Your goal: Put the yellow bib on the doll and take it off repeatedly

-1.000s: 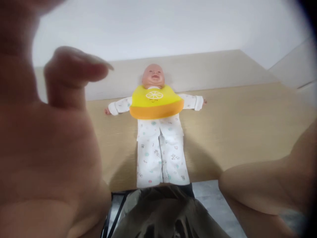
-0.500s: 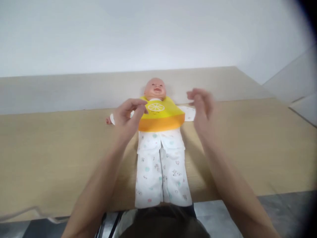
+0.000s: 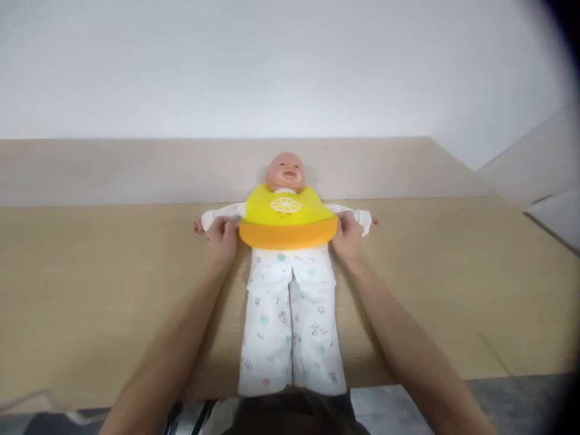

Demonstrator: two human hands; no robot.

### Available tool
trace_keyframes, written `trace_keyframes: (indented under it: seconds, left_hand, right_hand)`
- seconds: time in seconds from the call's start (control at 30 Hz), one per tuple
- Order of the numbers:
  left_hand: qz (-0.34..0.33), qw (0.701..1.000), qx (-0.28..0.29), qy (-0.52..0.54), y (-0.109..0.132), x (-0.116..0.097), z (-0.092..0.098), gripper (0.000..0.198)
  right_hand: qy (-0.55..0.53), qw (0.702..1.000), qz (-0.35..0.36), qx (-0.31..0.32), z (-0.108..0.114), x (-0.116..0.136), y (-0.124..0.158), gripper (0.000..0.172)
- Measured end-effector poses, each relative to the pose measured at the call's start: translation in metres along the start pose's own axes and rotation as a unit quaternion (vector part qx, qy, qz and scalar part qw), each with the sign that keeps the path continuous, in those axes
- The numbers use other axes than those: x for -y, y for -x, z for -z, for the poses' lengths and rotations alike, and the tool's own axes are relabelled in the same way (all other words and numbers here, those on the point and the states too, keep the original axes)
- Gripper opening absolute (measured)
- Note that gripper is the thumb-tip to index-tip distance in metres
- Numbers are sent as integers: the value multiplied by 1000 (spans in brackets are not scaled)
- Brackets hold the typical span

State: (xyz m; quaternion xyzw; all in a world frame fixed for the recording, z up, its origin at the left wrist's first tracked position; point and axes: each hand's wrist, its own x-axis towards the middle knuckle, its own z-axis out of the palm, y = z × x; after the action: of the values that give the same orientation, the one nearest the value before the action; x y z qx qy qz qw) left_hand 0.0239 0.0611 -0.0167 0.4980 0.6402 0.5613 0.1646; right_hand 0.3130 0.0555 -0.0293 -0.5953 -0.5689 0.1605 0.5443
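Note:
A baby doll lies on its back, arms spread, in white patterned clothes. Over its chest is a yellow bib with a lemon-slice print and an orange pocket along the bottom. My left hand is closed at the bib's left edge, by the doll's sleeve. At the bib's right edge, my right hand is closed too, its fingertips against the corner of the bib.
The doll lies on a wooden table with a pale raised panel behind it. A white wall rises beyond. A thin cord shows at the lower left.
Both hands have come down to the sides of the bib and closed. The bib's lower part now lies more evenly across the doll. The view has shifted slightly.

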Motion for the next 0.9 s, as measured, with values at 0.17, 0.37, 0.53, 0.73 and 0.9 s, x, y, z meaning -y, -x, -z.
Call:
trace_keyframes:
  seconds: [0.17,0.37,0.53,0.73,0.9]
  left_hand:
    - [13,999,45,8,-4,3,2,22]
    - [5,996,93,-2,-3,6,3,24]
    - [33,997,67,30,-8,10,8,16]
    - [70,995,30,67,-37,-6,10,16]
    - [111,986,57,109,-76,-31,-13,29]
  right_hand:
    - [-33,997,-49,50,-5,-5,-6,21]
    - [-30,996,-75,45,-3,-1,-3,24]
    - [-82,992,-93,-14,-3,4,-7,35]
    - [-185,972,-141,-39,-1,20,-37,34]
    - [-241,956,-159,50,-22,28,-78,19]
